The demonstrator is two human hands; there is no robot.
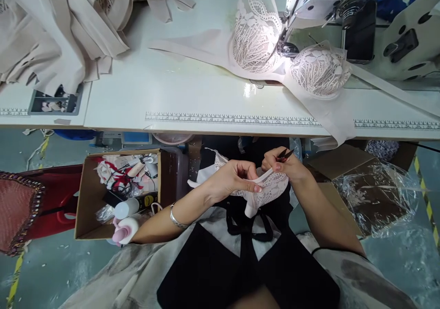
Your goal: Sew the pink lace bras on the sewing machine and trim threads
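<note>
Head view shows me the left hand (237,175) pinching a pale lace garment (275,185) near the table's (120,96) front edge; the right hand (288,166) grips it too, also holding dark-bladed snips (285,155). I see a lace bra (256,47) at the sewing machine (318,6).

A ruler strip (220,118) along the table's (120,102) front edge carried tick marks and small printed numbers; a 10 seemed legible near the middle, the rest too tiny. Yellow marking on a black container (146,202) could not be read.
</note>
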